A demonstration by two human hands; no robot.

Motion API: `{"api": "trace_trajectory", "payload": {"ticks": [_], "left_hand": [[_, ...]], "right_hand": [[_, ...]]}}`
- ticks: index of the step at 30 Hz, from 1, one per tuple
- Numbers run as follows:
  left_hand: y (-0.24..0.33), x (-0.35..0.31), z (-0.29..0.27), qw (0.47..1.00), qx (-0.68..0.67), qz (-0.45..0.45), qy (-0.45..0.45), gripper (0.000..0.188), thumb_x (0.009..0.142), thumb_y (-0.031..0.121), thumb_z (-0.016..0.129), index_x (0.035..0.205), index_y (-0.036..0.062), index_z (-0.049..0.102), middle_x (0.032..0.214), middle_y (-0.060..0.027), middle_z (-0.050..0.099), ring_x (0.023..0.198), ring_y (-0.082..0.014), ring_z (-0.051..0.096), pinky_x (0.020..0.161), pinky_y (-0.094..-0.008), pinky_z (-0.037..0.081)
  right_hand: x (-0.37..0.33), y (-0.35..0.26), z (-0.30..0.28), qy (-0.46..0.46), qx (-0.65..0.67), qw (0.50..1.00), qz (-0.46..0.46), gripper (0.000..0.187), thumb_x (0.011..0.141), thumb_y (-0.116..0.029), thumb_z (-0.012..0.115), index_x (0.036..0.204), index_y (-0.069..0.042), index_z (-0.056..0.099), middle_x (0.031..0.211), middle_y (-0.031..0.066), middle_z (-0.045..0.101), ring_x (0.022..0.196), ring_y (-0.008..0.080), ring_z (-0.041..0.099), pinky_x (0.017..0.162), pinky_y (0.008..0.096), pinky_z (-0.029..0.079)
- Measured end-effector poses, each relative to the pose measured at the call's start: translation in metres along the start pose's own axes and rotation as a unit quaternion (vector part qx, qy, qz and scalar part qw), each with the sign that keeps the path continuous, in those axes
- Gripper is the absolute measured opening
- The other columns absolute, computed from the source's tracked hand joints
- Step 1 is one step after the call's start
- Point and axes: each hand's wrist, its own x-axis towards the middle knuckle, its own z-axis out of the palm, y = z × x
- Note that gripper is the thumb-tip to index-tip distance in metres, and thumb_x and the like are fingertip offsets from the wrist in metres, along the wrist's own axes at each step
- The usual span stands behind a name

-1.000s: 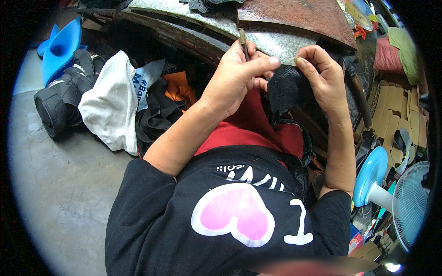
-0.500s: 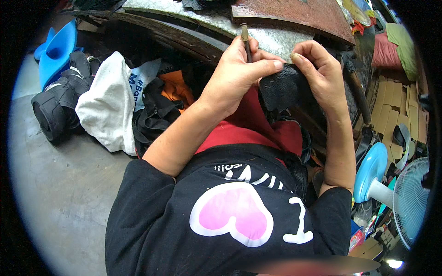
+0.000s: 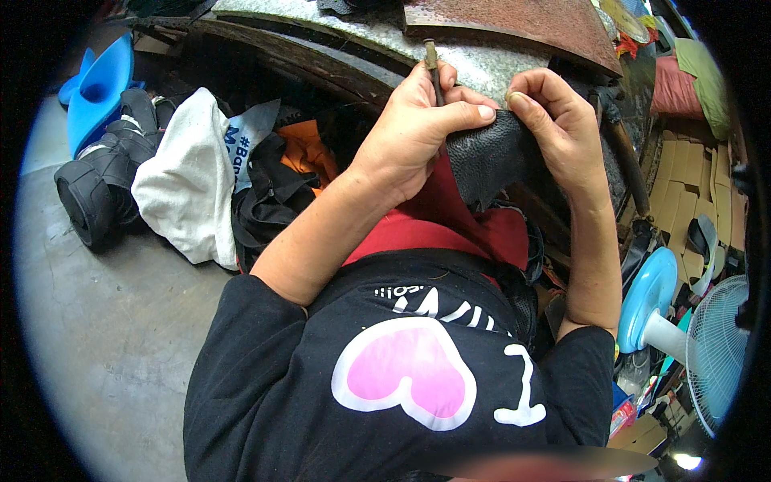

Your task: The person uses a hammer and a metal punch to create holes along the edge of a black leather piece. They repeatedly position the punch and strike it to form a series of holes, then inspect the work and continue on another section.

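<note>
Between my hands hangs a piece of black grained leather [image 3: 487, 157]. My left hand [image 3: 408, 128] pinches its upper left edge between thumb and fingers. Tucked in that same hand is a slim dark rod-like tool [image 3: 432, 56] with a brownish-yellow end pointing up; its kind is unclear. My right hand [image 3: 558, 128] is closed in a pinch at the leather's upper right edge, with thumb and forefinger together. Whether those fingertips also hold something small cannot be made out.
Ahead stands a worktable with a pale speckled top [image 3: 353, 30] and a reddish-brown board [image 3: 514, 28] on it. Bags and a whitish cloth [image 3: 183, 177] lie left, beside a blue plastic seat [image 3: 103, 88]. A fan [image 3: 715, 353] and cardboard pieces [image 3: 683, 185] are at right.
The leather has swung and tilted, so more of its grained face shows and its lower edge hangs further down. Both hands keep nearly the same place.
</note>
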Motion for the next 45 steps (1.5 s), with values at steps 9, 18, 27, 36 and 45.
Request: {"api": "trace_trajectory", "payload": {"ticks": [9, 18, 27, 36, 45], "left_hand": [[0.002, -0.002, -0.001, 1.0, -0.009, -0.008, 0.017, 0.034, 0.082, -0.004, 0.066, 0.096, 0.0087, 0.039, 0.093, -0.0133, 0.065, 0.084, -0.0176, 0.066, 0.077, -0.0262, 0.055], [-0.001, -0.002, -0.008, 1.0, -0.023, -0.005, 0.007, 0.034, 0.081, -0.005, 0.066, 0.096, 0.0087, 0.038, 0.094, -0.0146, 0.065, 0.085, -0.0185, 0.066, 0.077, -0.0263, 0.055], [-0.001, -0.004, -0.009, 1.0, -0.025, -0.014, 0.013, 0.035, 0.08, -0.006, 0.065, 0.096, 0.0085, 0.038, 0.097, -0.0159, 0.063, 0.089, -0.0196, 0.064, 0.082, -0.0277, 0.054], [0.0, -0.005, -0.011, 1.0, -0.019, -0.007, 0.014, 0.035, 0.081, -0.007, 0.064, 0.096, 0.0093, 0.037, 0.099, -0.0159, 0.062, 0.09, -0.0188, 0.063, 0.082, -0.0276, 0.053], [0.005, -0.008, -0.005, 0.998, 0.067, 0.021, -0.009, 0.035, 0.078, -0.011, 0.06, 0.096, 0.0095, 0.037, 0.099, -0.0173, 0.062, 0.092, -0.0171, 0.062, 0.082, -0.0247, 0.051]], "right_hand": [[-0.001, -0.001, -0.001, 0.02, -0.001, 1.0, 0.005, 0.012, 0.093, -0.01, 0.061, 0.097, 0.001, 0.06, 0.083, -0.0018, 0.058, 0.078, 0.0047, 0.052, 0.072, 0.0195, 0.044], [0.0, 0.0, -0.002, 0.018, -0.019, 1.0, -0.002, 0.013, 0.094, -0.012, 0.06, 0.097, 0.001, 0.059, 0.083, -0.0022, 0.057, 0.078, 0.0046, 0.052, 0.072, 0.0194, 0.043], [0.0, -0.001, -0.004, 0.024, -0.033, 0.999, 0.006, 0.013, 0.094, -0.013, 0.06, 0.097, 0.0, 0.06, 0.083, -0.0021, 0.058, 0.078, 0.0045, 0.052, 0.072, 0.0191, 0.043], [0.001, 0.001, -0.007, 0.028, 0.008, 0.999, 0.027, 0.014, 0.094, -0.013, 0.06, 0.098, 0.001, 0.06, 0.086, -0.0025, 0.058, 0.08, 0.0043, 0.052, 0.073, 0.0184, 0.042], [0.001, 0.0, -0.007, 0.026, 0.032, 0.998, 0.039, 0.015, 0.094, -0.013, 0.061, 0.098, 0.001, 0.06, 0.086, -0.0026, 0.058, 0.08, 0.004, 0.052, 0.072, 0.018, 0.042]]}}
